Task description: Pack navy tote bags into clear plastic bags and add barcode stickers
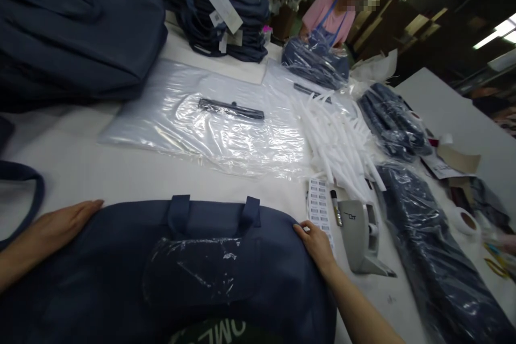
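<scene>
A navy fabric bag [189, 274] lies flat on the white table right in front of me, its two handle loops toward the far side and a small clear plastic packet [201, 269] resting on top. My left hand [60, 223] lies flat against the bag's left edge, fingers stretched out. My right hand [316, 244] rests on the bag's upper right corner, fingers curled lightly over the edge.
A clear plastic sleeve [209, 118] with a dark strap lies beyond the bag. White paper strips [338, 140], a barcode label sheet [318, 204], a pen and a grey tape dispenser [360, 231] sit at right. Bagged navy bags line the right; stacked bags stand at the back. Another person [328, 16] works opposite.
</scene>
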Action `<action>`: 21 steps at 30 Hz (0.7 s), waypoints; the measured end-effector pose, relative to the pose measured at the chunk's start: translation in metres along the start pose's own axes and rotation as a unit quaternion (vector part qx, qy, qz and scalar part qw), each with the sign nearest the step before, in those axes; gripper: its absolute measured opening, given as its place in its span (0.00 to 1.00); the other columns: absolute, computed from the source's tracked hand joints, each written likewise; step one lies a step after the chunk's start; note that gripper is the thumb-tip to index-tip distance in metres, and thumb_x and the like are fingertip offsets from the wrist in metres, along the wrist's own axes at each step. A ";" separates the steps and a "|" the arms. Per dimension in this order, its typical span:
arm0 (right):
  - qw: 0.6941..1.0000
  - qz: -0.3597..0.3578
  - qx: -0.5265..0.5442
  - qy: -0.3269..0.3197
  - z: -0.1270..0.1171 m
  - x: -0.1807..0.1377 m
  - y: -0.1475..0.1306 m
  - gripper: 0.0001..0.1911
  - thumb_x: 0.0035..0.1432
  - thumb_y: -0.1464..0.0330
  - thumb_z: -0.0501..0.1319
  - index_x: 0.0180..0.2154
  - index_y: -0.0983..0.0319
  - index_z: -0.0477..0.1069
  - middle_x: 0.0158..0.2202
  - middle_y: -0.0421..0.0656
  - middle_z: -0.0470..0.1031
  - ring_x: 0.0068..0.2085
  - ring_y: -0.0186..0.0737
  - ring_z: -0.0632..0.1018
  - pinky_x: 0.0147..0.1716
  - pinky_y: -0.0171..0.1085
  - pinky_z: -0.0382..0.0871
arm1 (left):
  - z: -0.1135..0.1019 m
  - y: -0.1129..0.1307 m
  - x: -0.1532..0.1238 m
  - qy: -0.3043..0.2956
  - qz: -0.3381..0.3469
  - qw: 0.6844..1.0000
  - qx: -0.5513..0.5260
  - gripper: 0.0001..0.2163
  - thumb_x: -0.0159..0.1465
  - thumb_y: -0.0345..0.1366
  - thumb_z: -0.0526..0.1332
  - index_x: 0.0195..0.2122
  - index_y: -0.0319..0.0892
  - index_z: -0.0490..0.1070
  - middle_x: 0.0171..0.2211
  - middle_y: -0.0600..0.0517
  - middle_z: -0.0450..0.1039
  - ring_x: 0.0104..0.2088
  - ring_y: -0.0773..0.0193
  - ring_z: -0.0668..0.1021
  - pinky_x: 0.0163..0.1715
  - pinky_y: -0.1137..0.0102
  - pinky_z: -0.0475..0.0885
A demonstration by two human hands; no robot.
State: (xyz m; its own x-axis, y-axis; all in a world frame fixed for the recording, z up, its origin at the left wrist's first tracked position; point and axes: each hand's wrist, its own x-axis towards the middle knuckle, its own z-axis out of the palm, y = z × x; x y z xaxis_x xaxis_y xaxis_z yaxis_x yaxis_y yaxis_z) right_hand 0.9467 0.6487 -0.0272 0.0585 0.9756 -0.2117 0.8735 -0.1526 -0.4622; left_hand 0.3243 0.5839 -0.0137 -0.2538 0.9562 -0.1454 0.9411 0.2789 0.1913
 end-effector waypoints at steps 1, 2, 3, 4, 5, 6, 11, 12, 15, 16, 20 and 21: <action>0.998 -0.039 -0.002 0.050 -0.002 -0.005 -0.002 0.20 0.57 0.51 0.54 0.39 0.60 0.71 0.29 0.44 0.75 0.33 0.46 0.75 0.37 0.43 0.67 | -0.012 0.016 -0.012 0.017 -0.031 0.999 -0.011 0.21 0.67 0.50 0.42 0.43 0.44 0.69 0.38 0.59 0.75 0.37 0.63 0.75 0.39 0.70 0.68; 0.989 -0.095 0.000 0.112 -0.004 -0.011 -0.007 0.19 0.58 0.53 0.55 0.42 0.61 0.71 0.33 0.46 0.75 0.37 0.48 0.75 0.41 0.46 0.68 | -0.024 0.032 -0.023 0.064 -0.051 0.996 -0.020 0.20 0.67 0.50 0.43 0.46 0.44 0.67 0.41 0.57 0.73 0.39 0.61 0.75 0.41 0.69 0.68; 0.972 -0.163 0.004 0.170 -0.006 -0.016 -0.016 0.17 0.59 0.57 0.55 0.44 0.61 0.70 0.37 0.48 0.75 0.41 0.48 0.75 0.45 0.49 0.67 | -0.033 0.049 -0.035 0.129 -0.041 0.990 -0.029 0.18 0.67 0.49 0.45 0.48 0.44 0.64 0.43 0.55 0.71 0.42 0.60 0.74 0.43 0.67 0.68; 0.948 -0.237 0.010 0.212 -0.007 -0.022 -0.027 0.15 0.60 0.61 0.55 0.46 0.60 0.70 0.42 0.49 0.74 0.45 0.49 0.73 0.48 0.51 0.66 | -0.041 0.066 -0.045 0.191 0.013 0.981 -0.039 0.15 0.67 0.47 0.48 0.48 0.45 0.63 0.43 0.54 0.69 0.44 0.60 0.73 0.45 0.67 0.67; 0.923 -0.310 0.010 0.226 -0.006 -0.027 -0.041 0.14 0.60 0.65 0.55 0.48 0.58 0.69 0.45 0.49 0.72 0.50 0.49 0.72 0.51 0.51 0.65 | -0.046 0.082 -0.052 0.231 0.100 0.967 -0.046 0.13 0.67 0.44 0.51 0.49 0.46 0.63 0.44 0.54 0.69 0.45 0.60 0.72 0.48 0.67 0.66; 0.901 -0.377 0.002 0.212 -0.005 -0.031 -0.058 0.16 0.60 0.69 0.54 0.50 0.57 0.69 0.49 0.48 0.71 0.53 0.48 0.69 0.53 0.51 0.64 | -0.049 0.099 -0.058 0.234 0.210 0.948 -0.046 0.11 0.66 0.39 0.53 0.49 0.48 0.63 0.45 0.55 0.70 0.47 0.60 0.71 0.50 0.67 0.64; 0.836 -0.540 -0.093 -0.003 0.012 -0.019 -0.143 0.19 0.59 0.75 0.53 0.48 0.54 0.72 0.52 0.43 0.73 0.57 0.47 0.67 0.59 0.54 0.54 | -0.041 0.167 -0.040 0.018 0.506 0.862 0.024 0.22 0.62 0.22 0.49 0.52 0.52 0.67 0.50 0.57 0.71 0.54 0.61 0.68 0.60 0.64 0.49; 0.835 -0.542 -0.094 -0.033 0.012 -0.011 -0.155 0.16 0.59 0.75 0.54 0.43 0.54 0.74 0.47 0.42 0.76 0.54 0.46 0.70 0.59 0.54 0.54 | -0.041 0.175 -0.031 -0.009 0.495 0.869 0.009 0.18 0.63 0.23 0.48 0.47 0.49 0.70 0.47 0.55 0.73 0.52 0.60 0.69 0.59 0.62 0.51; 0.862 -0.503 -0.030 -0.052 0.000 0.002 -0.174 0.12 0.57 0.76 0.55 0.36 0.58 0.75 0.36 0.41 0.78 0.44 0.41 0.75 0.54 0.49 0.62 | -0.055 0.186 -0.011 -0.038 0.389 0.913 -0.121 0.10 0.66 0.33 0.49 0.38 0.43 0.71 0.39 0.50 0.74 0.44 0.59 0.73 0.52 0.63 0.62; 0.873 -0.486 0.009 -0.042 -0.007 0.000 -0.175 0.13 0.56 0.77 0.54 0.37 0.59 0.74 0.36 0.42 0.78 0.43 0.41 0.75 0.52 0.47 0.65 | -0.064 0.185 -0.010 -0.045 0.358 0.915 -0.179 0.11 0.67 0.36 0.50 0.39 0.42 0.70 0.41 0.48 0.73 0.45 0.58 0.73 0.50 0.64 0.65; 0.839 -0.537 0.050 -0.068 -0.018 -0.033 -0.158 0.17 0.54 0.75 0.53 0.43 0.58 0.73 0.48 0.43 0.76 0.53 0.42 0.71 0.55 0.47 0.63 | -0.095 0.167 -0.037 -0.157 0.390 0.878 -0.230 0.13 0.65 0.44 0.54 0.47 0.46 0.70 0.55 0.49 0.67 0.58 0.55 0.66 0.58 0.63 0.60; 0.826 -0.557 0.019 -0.086 -0.014 -0.043 -0.152 0.19 0.54 0.74 0.53 0.46 0.59 0.72 0.52 0.43 0.74 0.57 0.44 0.68 0.59 0.49 0.59 | -0.097 0.163 -0.047 -0.175 0.408 0.875 -0.192 0.14 0.64 0.45 0.57 0.49 0.49 0.70 0.58 0.50 0.64 0.61 0.53 0.62 0.60 0.61 0.57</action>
State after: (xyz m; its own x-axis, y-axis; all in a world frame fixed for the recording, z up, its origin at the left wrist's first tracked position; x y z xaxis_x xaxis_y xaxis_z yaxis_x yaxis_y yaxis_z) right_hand 0.8187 0.6320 0.0644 -0.8434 0.4773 0.2466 0.3224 0.8169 -0.4783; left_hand 0.4677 0.5929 0.1185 0.6152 0.7839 -0.0833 0.6154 -0.4115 0.6723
